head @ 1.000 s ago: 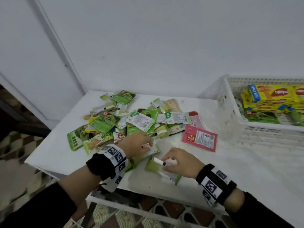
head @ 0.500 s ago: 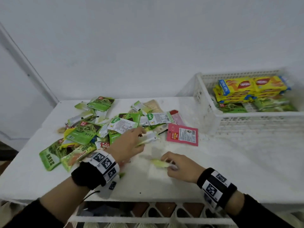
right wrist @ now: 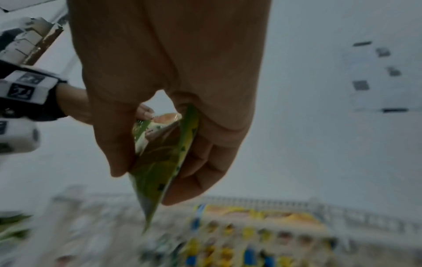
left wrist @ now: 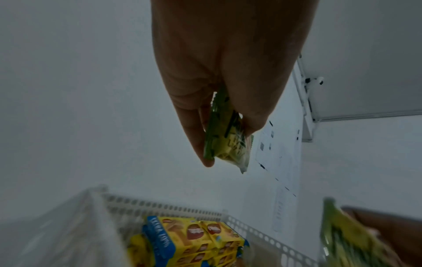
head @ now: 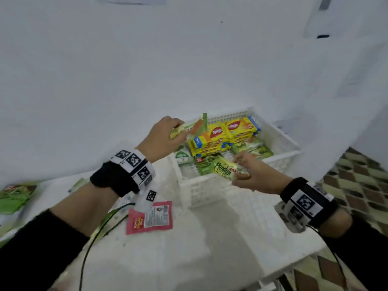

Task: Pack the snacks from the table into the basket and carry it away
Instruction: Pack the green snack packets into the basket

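Observation:
A white perforated basket [head: 212, 185] stands on the table's right end, holding yellow biscuit boxes [head: 222, 133] and green packets. My left hand [head: 168, 135] hovers over the basket's far left part and pinches a small green snack packet [head: 194, 128]; the left wrist view shows that packet [left wrist: 224, 139] between thumb and fingers. My right hand [head: 249, 173] holds a green Pandan packet [head: 225, 169] over the basket's near rim. The right wrist view shows this green packet [right wrist: 164, 162] gripped edge-on.
A pink snack packet [head: 150, 217] lies on the white table [head: 210, 248] in front of the basket. More green packets [head: 14, 196] lie at the far left. A white wall rises close behind. Patterned floor [head: 361, 181] shows beyond the table's right edge.
Both hands lifted packets off the table and swung right, from the pile to above the basket. The view turned right with them.

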Demonstrator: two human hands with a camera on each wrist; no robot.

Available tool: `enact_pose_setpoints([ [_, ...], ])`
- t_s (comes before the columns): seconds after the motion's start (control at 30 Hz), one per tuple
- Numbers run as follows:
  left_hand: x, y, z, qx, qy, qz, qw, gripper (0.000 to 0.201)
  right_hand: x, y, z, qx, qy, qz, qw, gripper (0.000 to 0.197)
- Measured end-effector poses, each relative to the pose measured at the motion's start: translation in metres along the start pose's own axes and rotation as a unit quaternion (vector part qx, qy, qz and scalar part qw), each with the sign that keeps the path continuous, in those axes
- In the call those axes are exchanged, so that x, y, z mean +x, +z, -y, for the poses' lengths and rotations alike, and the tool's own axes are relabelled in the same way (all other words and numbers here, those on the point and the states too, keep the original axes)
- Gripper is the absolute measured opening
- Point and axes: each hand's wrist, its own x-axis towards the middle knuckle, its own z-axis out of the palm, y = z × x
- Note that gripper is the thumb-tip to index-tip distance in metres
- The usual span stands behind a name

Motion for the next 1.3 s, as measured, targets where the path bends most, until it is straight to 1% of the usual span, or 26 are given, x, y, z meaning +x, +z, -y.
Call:
enact_pose_setpoints([
  [0.07, 0.033, 0.025, -0.012, 0.001, 0.018, 0.015, 1.000, 0.027, 0.012, -0.046, -0.010, -0.015, -0.007, -0.045, 0.999, 0.036],
  [0.17, 0.076, 0.060, -0.028, 0.015, 0.028, 0.032, 0.999, 0.032, 0.033, -0.109, -0.026, -0.064, -0.013, -0.061, 0.996, 0.031],
  [0.23, 0.102, 0.080, -0.037, 0.015, 0.025, 0.042, 0.999, 0.034, 0.051, -0.143, -0.038, -0.132, -0.002, -0.056, 0.990, 0.030],
  [0.3, 0.127, 0.099, -0.044, 0.008, 0.018, 0.056, 0.998, 0.034, 0.074, -0.164, -0.049, -0.253, 0.006, -0.046, 0.966, 0.034],
  [0.37, 0.148, 0.118, -0.048, 0.004, 0.002, 0.079, 0.997, 0.035, 0.098, -0.172, -0.063, -0.387, 0.012, -0.013, 0.922, 0.042],
  [0.4, 0.157, 0.128, -0.049, 0.003, -0.007, 0.095, 0.995, 0.036, 0.110, -0.172, -0.071, -0.428, 0.017, 0.006, 0.904, 0.044],
  [0.43, 0.163, 0.137, -0.050, 0.004, -0.014, 0.110, 0.994, 0.035, 0.120, -0.170, -0.077, -0.446, 0.025, 0.027, 0.894, 0.045],
  [0.53, 0.176, 0.164, -0.045, -0.012, -0.017, 0.148, 0.989, 0.026, 0.152, -0.159, -0.096, -0.454, 0.055, 0.104, 0.883, 0.048],
  [0.57, 0.179, 0.171, -0.042, -0.023, -0.019, 0.154, 0.988, 0.022, 0.161, -0.155, -0.099, -0.468, 0.077, 0.145, 0.868, 0.046],
  [0.6, 0.182, 0.178, -0.038, -0.032, -0.022, 0.153, 0.988, 0.019, 0.171, -0.150, -0.105, -0.475, 0.092, 0.180, 0.857, 0.040],
  [0.63, 0.184, 0.183, -0.035, -0.038, -0.030, 0.146, 0.988, 0.017, 0.181, -0.145, -0.112, -0.490, 0.101, 0.203, 0.842, 0.028],
  [0.67, 0.186, 0.188, -0.032, -0.043, -0.040, 0.138, 0.989, 0.016, 0.187, -0.140, -0.116, -0.509, 0.106, 0.213, 0.827, 0.013],
  [0.7, 0.186, 0.191, -0.028, -0.050, -0.049, 0.132, 0.989, 0.014, 0.196, -0.137, -0.125, -0.532, 0.096, 0.209, 0.815, 0.007],
  [0.73, 0.186, 0.194, -0.025, -0.056, -0.053, 0.131, 0.988, 0.013, 0.208, -0.136, -0.140, -0.550, 0.081, 0.202, 0.807, 0.013],
  [0.77, 0.186, 0.196, -0.024, -0.056, -0.050, 0.133, 0.988, 0.013, 0.212, -0.135, -0.144, -0.572, 0.075, 0.204, 0.791, 0.016],
  [0.8, 0.186, 0.197, -0.023, -0.052, -0.044, 0.136, 0.988, 0.014, 0.215, -0.133, -0.151, -0.579, 0.073, 0.194, 0.788, 0.013],
  [0.83, 0.185, 0.197, -0.023, -0.046, -0.040, 0.140, 0.988, 0.015, 0.216, -0.131, -0.147, -0.569, 0.073, 0.175, 0.800, 0.009],
  [0.87, 0.184, 0.197, -0.022, -0.043, -0.038, 0.143, 0.988, 0.017, 0.211, -0.133, -0.135, -0.557, 0.069, 0.155, 0.813, 0.012],
  [0.93, 0.183, 0.199, -0.020, -0.050, -0.036, 0.145, 0.987, 0.018, 0.201, -0.139, -0.111, -0.509, 0.076, 0.155, 0.843, 0.026],
  [1.0, 0.181, 0.204, -0.018, -0.074, -0.024, 0.153, 0.985, 0.017, 0.182, -0.152, -0.086, -0.438, 0.073, 0.160, 0.882, 0.036],
  [1.03, 0.180, 0.207, -0.019, -0.088, -0.013, 0.164, 0.982, 0.017, 0.168, -0.158, -0.076, -0.403, 0.059, 0.156, 0.900, 0.037],
  [1.07, 0.178, 0.211, -0.021, -0.096, -0.002, 0.181, 0.979, 0.019, 0.155, -0.162, -0.073, -0.383, 0.047, 0.150, 0.910, 0.034],
  [1.13, 0.178, 0.221, -0.028, -0.084, 0.025, 0.226, 0.970, 0.029, 0.129, -0.167, -0.077, -0.358, 0.032, 0.139, 0.923, 0.023],
  [1.17, 0.179, 0.227, -0.032, -0.074, 0.036, 0.248, 0.965, 0.036, 0.118, -0.165, -0.084, -0.338, 0.027, 0.139, 0.931, 0.022],
  [1.23, 0.181, 0.243, -0.036, -0.069, 0.048, 0.289, 0.954, 0.048, 0.102, -0.155, -0.100, -0.299, 0.025, 0.146, 0.943, 0.022],
  [1.3, 0.184, 0.257, -0.035, -0.074, 0.044, 0.314, 0.946, 0.052, 0.089, -0.144, -0.115, -0.266, 0.024, 0.139, 0.954, 0.029],
])
